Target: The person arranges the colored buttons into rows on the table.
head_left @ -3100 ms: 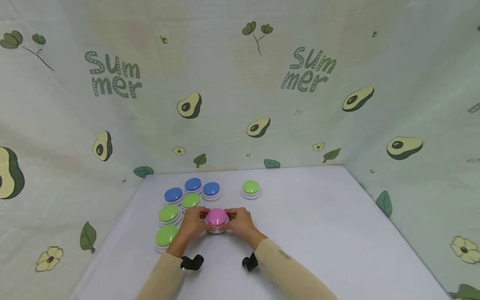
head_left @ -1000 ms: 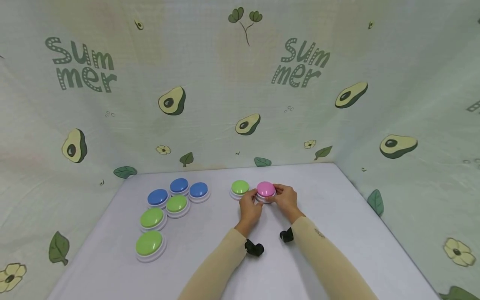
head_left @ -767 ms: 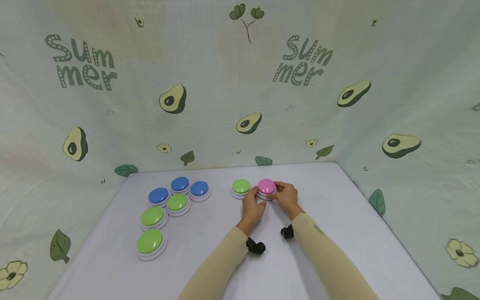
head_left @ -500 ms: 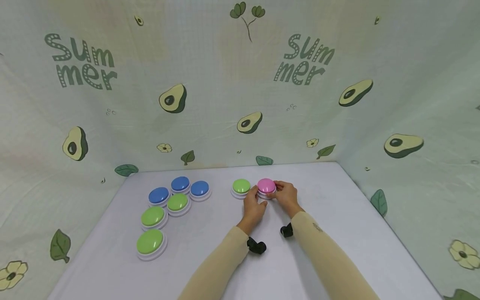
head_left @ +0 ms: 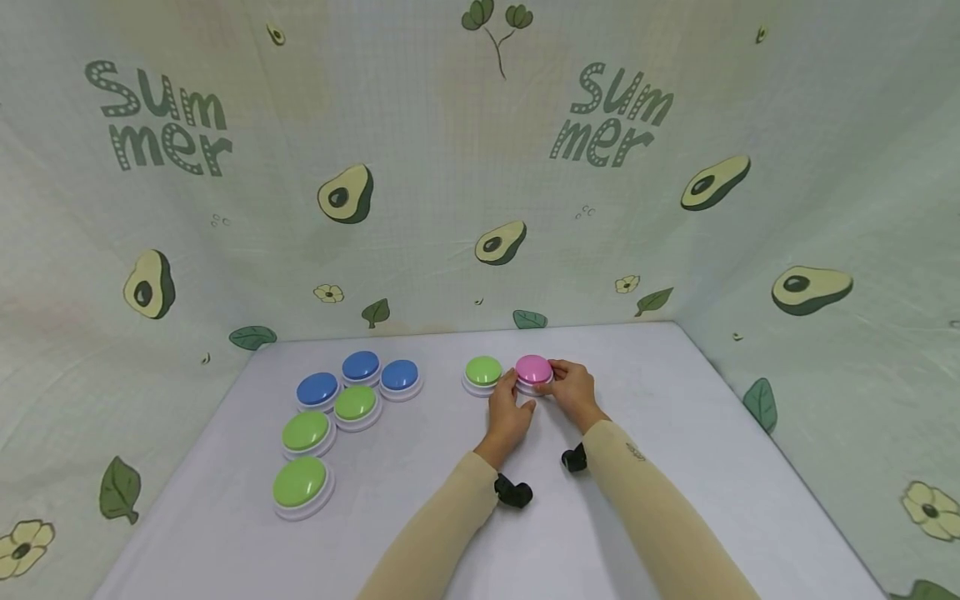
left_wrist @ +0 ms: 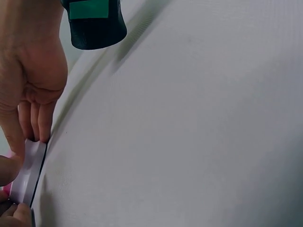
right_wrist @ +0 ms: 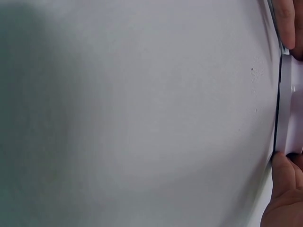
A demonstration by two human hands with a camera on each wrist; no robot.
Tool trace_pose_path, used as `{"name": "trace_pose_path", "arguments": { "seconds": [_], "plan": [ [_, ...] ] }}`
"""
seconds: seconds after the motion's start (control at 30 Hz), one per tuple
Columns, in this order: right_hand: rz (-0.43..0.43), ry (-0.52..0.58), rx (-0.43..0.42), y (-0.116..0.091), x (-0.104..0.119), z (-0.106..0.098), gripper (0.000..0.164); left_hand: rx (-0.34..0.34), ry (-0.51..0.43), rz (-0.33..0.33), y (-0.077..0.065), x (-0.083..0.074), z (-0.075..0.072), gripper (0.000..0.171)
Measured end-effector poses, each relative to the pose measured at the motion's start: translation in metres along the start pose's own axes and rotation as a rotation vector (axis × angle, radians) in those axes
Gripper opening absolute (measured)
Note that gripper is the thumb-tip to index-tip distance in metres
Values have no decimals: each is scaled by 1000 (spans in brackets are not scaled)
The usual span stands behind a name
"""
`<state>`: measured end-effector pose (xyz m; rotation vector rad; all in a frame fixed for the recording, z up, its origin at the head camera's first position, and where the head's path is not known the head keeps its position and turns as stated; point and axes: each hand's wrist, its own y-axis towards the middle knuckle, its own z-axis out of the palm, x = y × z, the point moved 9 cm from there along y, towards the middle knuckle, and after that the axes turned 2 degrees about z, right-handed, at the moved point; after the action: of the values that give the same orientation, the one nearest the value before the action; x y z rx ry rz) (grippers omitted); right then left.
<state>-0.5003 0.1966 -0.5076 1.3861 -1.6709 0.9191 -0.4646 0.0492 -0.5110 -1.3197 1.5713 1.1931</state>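
A pink dome push button [head_left: 534,368] on a white round base stands toward the back of the white table, just right of a green push button [head_left: 483,371]. My right hand [head_left: 573,392] grips its right side, thumb at the front of the base and fingers along the side. My left hand [head_left: 508,417] touches the left side with nearly straight fingers between the two buttons, thumb spread apart. In the right wrist view the white base [right_wrist: 285,104] lies between both hands' fingertips. The left wrist view shows the base [left_wrist: 27,175] edge-on against the table, with a little pink at its side.
To the left stand several more push buttons: blue ones [head_left: 400,375] at the back and green ones [head_left: 299,482] nearer the front. Behind the table [head_left: 420,500] hangs a cloth printed with avocados [head_left: 346,193], which also covers both sides.
From beside the left group, the pink button has gone right and back to the lone green one. The left thumb has moved off its base. In the last half second the hands barely move.
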Motion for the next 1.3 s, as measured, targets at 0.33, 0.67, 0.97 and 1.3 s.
{"name": "trace_pose_path", "arguments": {
  "seconds": [0.33,0.67,0.97,1.3],
  "plan": [
    [15,-27,12,2,0,2,69,22,45,19,-2,-1,-1,69],
    [26,-46,-11,-7,4,2,67,48,68,28,-2,2,-3,67],
    [56,-87,-35,-9,6,-1,66,69,83,-9,1,9,-2,65],
    [60,-106,-29,-11,4,1,64,104,61,-16,-1,6,-6,66]
  ]
}}
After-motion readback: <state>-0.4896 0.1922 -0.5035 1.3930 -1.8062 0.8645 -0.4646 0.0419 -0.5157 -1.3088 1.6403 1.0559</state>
